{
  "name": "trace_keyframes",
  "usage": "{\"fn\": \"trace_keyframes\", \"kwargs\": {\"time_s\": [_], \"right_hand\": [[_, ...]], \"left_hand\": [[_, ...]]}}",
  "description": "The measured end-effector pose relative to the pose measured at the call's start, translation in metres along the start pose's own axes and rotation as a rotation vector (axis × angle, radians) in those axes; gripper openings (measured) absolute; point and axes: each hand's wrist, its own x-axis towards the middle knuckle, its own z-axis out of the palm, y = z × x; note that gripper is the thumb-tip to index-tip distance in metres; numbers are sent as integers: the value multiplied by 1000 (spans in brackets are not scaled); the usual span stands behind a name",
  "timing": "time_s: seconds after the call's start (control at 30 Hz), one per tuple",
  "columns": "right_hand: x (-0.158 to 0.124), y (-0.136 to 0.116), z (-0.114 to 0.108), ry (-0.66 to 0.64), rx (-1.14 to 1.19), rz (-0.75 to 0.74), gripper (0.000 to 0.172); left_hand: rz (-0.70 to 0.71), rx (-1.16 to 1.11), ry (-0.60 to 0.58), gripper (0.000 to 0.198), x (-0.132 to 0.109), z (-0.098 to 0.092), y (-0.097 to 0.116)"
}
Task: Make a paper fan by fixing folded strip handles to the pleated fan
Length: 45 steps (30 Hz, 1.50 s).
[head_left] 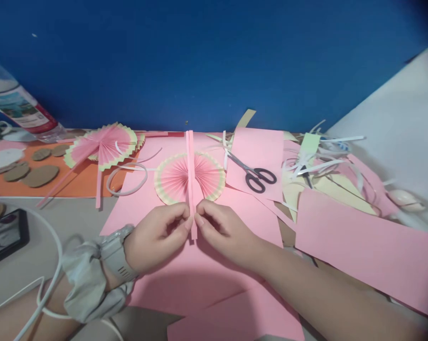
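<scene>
Between both hands a narrow folded pink paper strip (190, 166) stands lengthwise, pinched near its lower end. My left hand (164, 232), with a watch and scrunchie at the wrist, closes finger and thumb on its left side. My right hand (223, 232) pinches it from the right. Beyond the strip lies a round pleated paper fan (169, 180), pink with a yellow-green rim; the strip covers its middle. Large pink paper sheets (249, 222) spread out under the hands and fan.
Black-handled scissors (256, 179) rest on pink paper at the right, beside a heap of paper offcuts (327, 166). Finished-looking fans (103, 142), cardboard discs (40, 175), a plastic bottle (25, 109) and a phone (7, 232) occupy the left. A white cable (53, 232) crosses my left arm. A blue panel (199, 61) rises behind.
</scene>
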Motion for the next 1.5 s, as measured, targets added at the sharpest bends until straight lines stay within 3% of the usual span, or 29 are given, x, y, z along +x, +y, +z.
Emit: {"fn": "trace_keyframes", "kwargs": {"time_s": [0.2,0.43,0.87,1.1,1.27,1.5], "right_hand": [[0,-2,0,4,-138,39,20],[-2,-5,3,35,-328,-53,18],[0,-1,-1,-9,-171,-11,21],[0,-2,-3,28,-53,-69,15],[1,-4,-2,16,-15,-28,21],[4,1,-1,18,295,17,17]], "left_hand": [[-26,215,33,18,-1,4,-5],[-42,439,25,18,-3,8,-4],[-9,340,23,24,-2,5,-2],[-2,-4,15,19,1,1,-3],[37,-103,36,18,1,0,-3],[10,-216,4,19,-2,1,-5]]}}
